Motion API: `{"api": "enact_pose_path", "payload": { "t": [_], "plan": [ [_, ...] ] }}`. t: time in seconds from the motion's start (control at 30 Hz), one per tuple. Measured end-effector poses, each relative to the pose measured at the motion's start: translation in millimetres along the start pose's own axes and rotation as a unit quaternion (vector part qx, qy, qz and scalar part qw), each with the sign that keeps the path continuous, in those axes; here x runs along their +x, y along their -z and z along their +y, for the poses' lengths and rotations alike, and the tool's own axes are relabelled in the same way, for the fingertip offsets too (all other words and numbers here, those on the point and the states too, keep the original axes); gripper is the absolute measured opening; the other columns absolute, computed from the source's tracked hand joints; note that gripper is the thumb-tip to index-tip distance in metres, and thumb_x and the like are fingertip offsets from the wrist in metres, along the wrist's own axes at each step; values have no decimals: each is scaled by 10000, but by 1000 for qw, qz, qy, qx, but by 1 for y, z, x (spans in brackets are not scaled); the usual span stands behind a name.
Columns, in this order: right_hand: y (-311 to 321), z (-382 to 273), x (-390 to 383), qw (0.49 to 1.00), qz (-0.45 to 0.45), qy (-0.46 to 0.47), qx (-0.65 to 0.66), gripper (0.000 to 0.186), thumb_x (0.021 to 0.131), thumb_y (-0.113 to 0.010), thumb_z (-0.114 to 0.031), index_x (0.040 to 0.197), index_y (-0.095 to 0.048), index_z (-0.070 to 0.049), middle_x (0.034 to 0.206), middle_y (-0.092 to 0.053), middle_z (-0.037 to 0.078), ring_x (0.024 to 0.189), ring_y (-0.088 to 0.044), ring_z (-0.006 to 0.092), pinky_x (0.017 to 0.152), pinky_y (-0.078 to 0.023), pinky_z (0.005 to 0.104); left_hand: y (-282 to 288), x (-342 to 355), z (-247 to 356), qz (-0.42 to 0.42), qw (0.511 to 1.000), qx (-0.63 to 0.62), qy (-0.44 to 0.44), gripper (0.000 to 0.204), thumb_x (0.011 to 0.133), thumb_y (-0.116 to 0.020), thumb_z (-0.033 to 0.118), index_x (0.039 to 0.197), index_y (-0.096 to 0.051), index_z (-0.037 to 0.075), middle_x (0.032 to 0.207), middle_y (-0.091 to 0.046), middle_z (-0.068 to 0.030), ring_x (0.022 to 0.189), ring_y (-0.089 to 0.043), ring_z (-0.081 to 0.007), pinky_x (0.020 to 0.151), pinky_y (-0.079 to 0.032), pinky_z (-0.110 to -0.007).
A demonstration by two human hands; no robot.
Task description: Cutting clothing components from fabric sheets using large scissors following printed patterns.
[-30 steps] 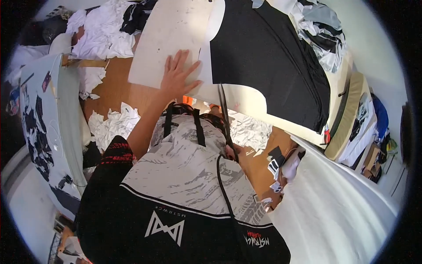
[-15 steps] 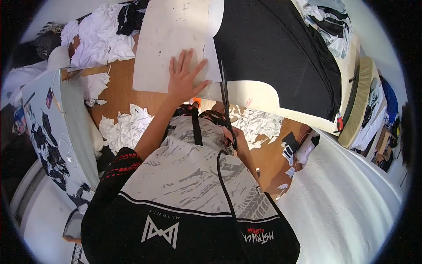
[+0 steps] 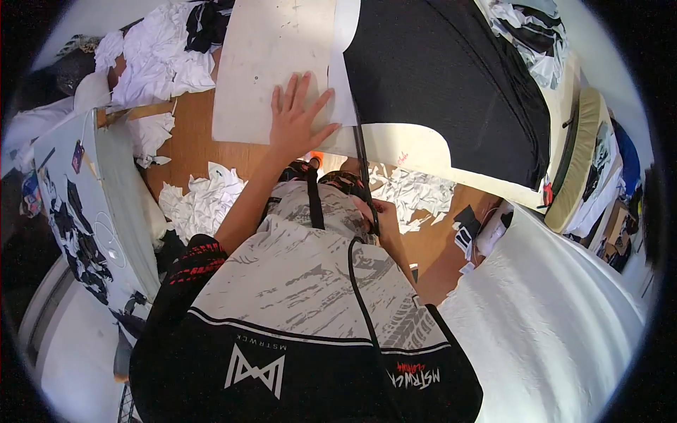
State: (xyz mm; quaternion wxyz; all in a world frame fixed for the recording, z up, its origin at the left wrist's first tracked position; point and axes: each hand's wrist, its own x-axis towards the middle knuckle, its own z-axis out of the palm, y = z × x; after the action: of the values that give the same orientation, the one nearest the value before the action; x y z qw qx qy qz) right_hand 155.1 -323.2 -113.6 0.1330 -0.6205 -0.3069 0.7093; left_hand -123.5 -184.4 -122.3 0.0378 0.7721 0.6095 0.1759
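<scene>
My left hand (image 3: 296, 121) lies flat with fingers spread on a pale board (image 3: 247, 88) covering part of the table. Beneath the board's right side a white sheet (image 3: 342, 88) shows. Right of it spreads a large piece of black fabric (image 3: 423, 84) with a curved lower edge. Close to my body, my right hand (image 3: 384, 213) grips the handles of long dark scissors (image 3: 363, 158). Their blades point away from me, reaching the fabric's left edge beside the white sheet. The fingers are partly hidden around the handles.
White scraps (image 3: 412, 197) lie on the wooden floor past the table's near edge, with another heap (image 3: 204, 201) to the left. A small red-handled tool (image 3: 546, 195) sits at the table's right corner. White draped cloth (image 3: 543, 282) fills the right; a pale cabinet-like surface (image 3: 123, 204) stands left.
The scissors' blades look closer together and their visible tip sits slightly nearer me at the fabric edge. My left hand stays flat on the board.
</scene>
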Motion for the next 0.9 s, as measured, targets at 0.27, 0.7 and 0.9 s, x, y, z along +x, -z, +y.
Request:
{"api": "enact_pose_path", "payload": {
  "t": [0.27,0.7,0.9],
  "plan": [
    [-2,-32,6,998,-24,25,46,586,958,-751,-567,686,-605,-70,603,-568,7,546,-539,103,531,-366,275,-2,1,1,3,1000,-13,-4,708,901,-742,593,1534,-581,319,1711,-321,-184,1580,-273,-435,1223,-192,-703],
    [-11,-52,23,1000,18,8,21,523,907,-831,-522,693,-640,-85,590,-558,-27,520,-530,73,518,-373,239,-2,2,6,3,1000,-10,5,723,884,-745,616,1520,-597,306,1711,-330,-182,1582,-280,-420,1223,-200,-702],
    [-6,-65,19,999,-6,32,32,519,923,-810,-539,748,-653,-77,627,-574,-23,546,-550,76,521,-392,235,-1,1,8,0,1000,-18,8,719,883,-750,599,1516,-598,293,1709,-329,-189,1583,-274,-424,1227,-186,-697]
  ]
}}
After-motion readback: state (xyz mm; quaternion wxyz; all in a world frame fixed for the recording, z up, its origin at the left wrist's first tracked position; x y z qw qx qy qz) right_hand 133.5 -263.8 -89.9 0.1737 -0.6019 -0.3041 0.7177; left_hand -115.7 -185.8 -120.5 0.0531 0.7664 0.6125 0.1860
